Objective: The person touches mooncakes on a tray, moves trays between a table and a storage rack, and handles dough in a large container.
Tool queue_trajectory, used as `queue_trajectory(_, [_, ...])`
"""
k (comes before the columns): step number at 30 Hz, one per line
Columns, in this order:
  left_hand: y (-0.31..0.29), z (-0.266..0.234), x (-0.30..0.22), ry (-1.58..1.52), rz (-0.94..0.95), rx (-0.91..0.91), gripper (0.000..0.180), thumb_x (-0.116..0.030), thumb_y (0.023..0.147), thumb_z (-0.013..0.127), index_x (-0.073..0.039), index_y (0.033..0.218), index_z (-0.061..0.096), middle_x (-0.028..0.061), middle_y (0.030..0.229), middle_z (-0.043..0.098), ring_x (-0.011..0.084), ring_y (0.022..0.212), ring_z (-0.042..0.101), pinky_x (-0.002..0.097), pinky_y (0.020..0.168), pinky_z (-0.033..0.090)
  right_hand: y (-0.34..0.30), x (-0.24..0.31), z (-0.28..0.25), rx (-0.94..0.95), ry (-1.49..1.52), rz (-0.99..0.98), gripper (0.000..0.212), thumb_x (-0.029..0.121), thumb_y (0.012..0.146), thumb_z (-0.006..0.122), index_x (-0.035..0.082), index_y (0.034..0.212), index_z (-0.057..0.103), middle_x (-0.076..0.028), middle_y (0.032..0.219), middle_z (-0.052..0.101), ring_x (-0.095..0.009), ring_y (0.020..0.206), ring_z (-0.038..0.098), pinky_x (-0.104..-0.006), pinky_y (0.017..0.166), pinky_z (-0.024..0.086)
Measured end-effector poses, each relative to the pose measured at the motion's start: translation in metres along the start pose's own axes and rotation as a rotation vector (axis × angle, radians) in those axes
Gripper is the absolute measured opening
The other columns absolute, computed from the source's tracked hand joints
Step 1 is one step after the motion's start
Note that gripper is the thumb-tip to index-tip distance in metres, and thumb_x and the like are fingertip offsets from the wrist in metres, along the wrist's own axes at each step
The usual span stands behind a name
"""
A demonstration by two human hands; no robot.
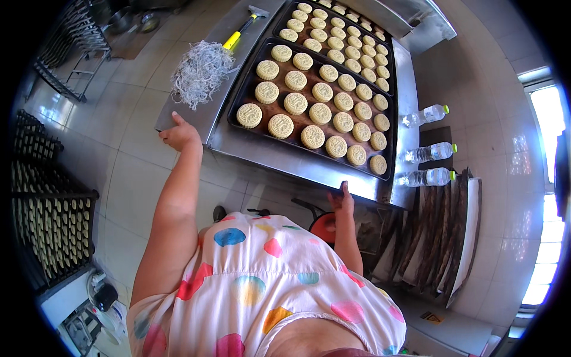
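My left hand (180,134) grips the left front corner of the steel table (238,144), thumb up at the edge. My right hand (342,203) is at the table's front edge, its thumb against the rim and its fingers partly hidden. Two dark baking trays lie on the table, one behind the other. Round, pale, embossed mooncakes stand in rows on the near tray (297,121) and the far tray (324,46). A scraper with a yellow handle (232,40) lies on the left ledge beside a heap of whitish shredded strands (202,72).
Three clear bottles with green caps, one of them a near bottle (428,177), lie along the right edge. Below stand upright dark sheets (437,232). At left are a loaded tray rack (53,232) and another rack (77,59). A red round object (321,227) sits beneath the table.
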State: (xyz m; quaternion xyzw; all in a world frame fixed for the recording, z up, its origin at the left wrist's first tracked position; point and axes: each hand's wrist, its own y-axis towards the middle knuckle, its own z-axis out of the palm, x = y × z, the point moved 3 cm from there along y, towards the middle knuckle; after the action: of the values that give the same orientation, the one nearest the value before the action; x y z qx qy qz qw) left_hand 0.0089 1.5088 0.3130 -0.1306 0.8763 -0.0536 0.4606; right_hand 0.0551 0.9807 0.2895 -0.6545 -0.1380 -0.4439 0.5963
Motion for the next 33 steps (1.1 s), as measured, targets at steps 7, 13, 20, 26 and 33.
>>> queue_trajectory(7, [0.0,0.001,-0.001,0.007,0.009,-0.019,0.07,-0.051,0.085,0.052,0.01,0.113,0.032,0.03,0.11,0.047,0.0429,0.094,0.056,0.0463,0.077,0.05,0.003,-0.003,0.001,0.008,-0.004,-0.001,0.038,0.041,0.077,0.071,0.01,0.097,0.061,-0.007,0.09,0.058,-0.021,0.079,0.057,-0.0366,0.071,0.054])
queue_trajectory(13, [0.001,0.001,-0.001,0.02,0.003,0.002,0.074,-0.054,0.084,0.051,0.012,0.114,0.032,0.032,0.111,0.046,0.0428,0.095,0.055,0.0459,0.078,0.05,0.002,-0.003,0.001,-0.013,0.011,-0.033,0.042,0.041,0.077,0.07,0.009,0.101,0.059,-0.007,0.089,0.059,-0.023,0.077,0.059,-0.0355,0.07,0.054])
queue_trajectory(20, [0.001,0.004,-0.001,0.03,-0.027,0.01,0.071,-0.052,0.085,0.051,0.01,0.114,0.032,0.0297,0.11,0.046,0.0416,0.094,0.056,0.0457,0.075,0.051,0.007,-0.004,-0.001,0.002,0.009,0.0,0.038,0.04,0.078,0.07,0.01,0.1,0.059,-0.005,0.09,0.059,-0.021,0.079,0.057,-0.0346,0.07,0.054])
queue_trajectory(26, [-0.006,-0.002,-0.007,-0.001,-0.02,0.039,0.074,-0.052,0.086,0.049,0.012,0.116,0.029,0.0321,0.112,0.044,0.0442,0.096,0.055,0.0469,0.078,0.051,0.014,-0.008,-0.005,-0.032,0.038,-0.048,0.035,0.037,0.079,0.07,0.008,0.096,0.059,-0.007,0.082,0.06,-0.022,0.069,0.06,-0.0347,0.061,0.053])
queue_trajectory(33, [-0.016,-0.012,-0.013,-0.047,-0.066,0.122,0.074,-0.051,0.088,0.046,0.013,0.119,0.026,0.0353,0.116,0.04,0.0455,0.1,0.053,0.047,0.082,0.05,0.006,-0.005,-0.004,-0.055,-0.003,-0.094,0.042,0.041,0.075,0.073,0.005,0.09,0.059,-0.009,0.078,0.06,-0.022,0.068,0.062,-0.0311,0.055,0.053])
